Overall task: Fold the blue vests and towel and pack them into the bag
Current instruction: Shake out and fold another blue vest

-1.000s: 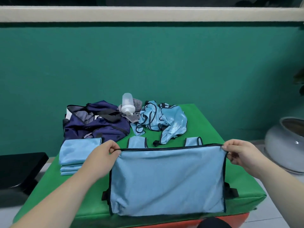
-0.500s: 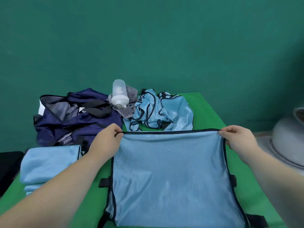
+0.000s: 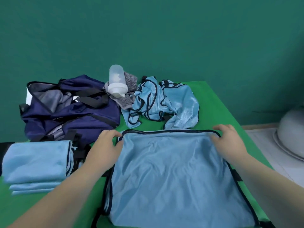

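Head view: we see the blue vest point(image 3: 172, 170) spread flat on the green table point(image 3: 218, 102). The left hand point(image 3: 105, 147) and right hand point(image 3: 230, 142) each pinch a far corner of its dark hem between fingers and thumb. Folded vests point(image 3: 36, 160) lie stacked at left. The open navy bag point(image 3: 72, 111), a bottle point(image 3: 116, 83) and crumpled vests point(image 3: 162, 102) lie beyond.

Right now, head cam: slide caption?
Left hand and right hand pinch the blue vest flat on a green table, navy bag behind.
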A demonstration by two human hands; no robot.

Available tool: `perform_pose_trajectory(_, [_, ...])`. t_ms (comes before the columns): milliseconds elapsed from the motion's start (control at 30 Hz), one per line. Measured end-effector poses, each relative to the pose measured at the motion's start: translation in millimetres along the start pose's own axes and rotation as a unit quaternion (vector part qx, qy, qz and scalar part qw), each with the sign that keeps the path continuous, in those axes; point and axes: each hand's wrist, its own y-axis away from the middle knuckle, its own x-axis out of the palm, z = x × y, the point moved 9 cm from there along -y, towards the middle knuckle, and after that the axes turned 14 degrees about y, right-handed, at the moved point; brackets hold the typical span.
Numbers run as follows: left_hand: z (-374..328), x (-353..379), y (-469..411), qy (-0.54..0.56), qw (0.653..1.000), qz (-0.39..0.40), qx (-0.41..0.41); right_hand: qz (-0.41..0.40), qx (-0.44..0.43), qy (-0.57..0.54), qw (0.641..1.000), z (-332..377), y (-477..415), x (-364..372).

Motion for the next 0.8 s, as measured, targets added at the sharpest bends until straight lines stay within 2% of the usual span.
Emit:
perform_pose_trajectory(100, [-2, -15, 55, 0.007, 1.000, 0.012, -0.001, 0.009, -0.085, -0.048, 0.995, 43, 47, -1])
perform_pose_trajectory(200, [11, -28, 114, 0.007, 1.000, 0.012, -0.016, 0.066, -0.195, -0.084, 0.975, 96, 116, 14])
perform_pose_trajectory(300, [28, -32, 161, 0.004, 1.000, 0.009, -0.019, 0.099, -0.288, -0.059, 0.951, 142, 182, 38])
perform_pose_trajectory(433, [38, -22, 187, -0.031, 0.999, 0.009, 0.004, 0.070, -0.321, -0.020, 0.944, 175, 235, 65])
perform_pose_trajectory(567, [39, -9, 187, -0.081, 0.996, 0.017, 0.022, 0.099, -0.333, 0.059, 0.936, 183, 260, 86])
perform_pose_trajectory(800, [49, -27, 180, -0.090, 0.994, 0.051, 0.035, 0.093, -0.330, 0.062, 0.937, 182, 262, 86])
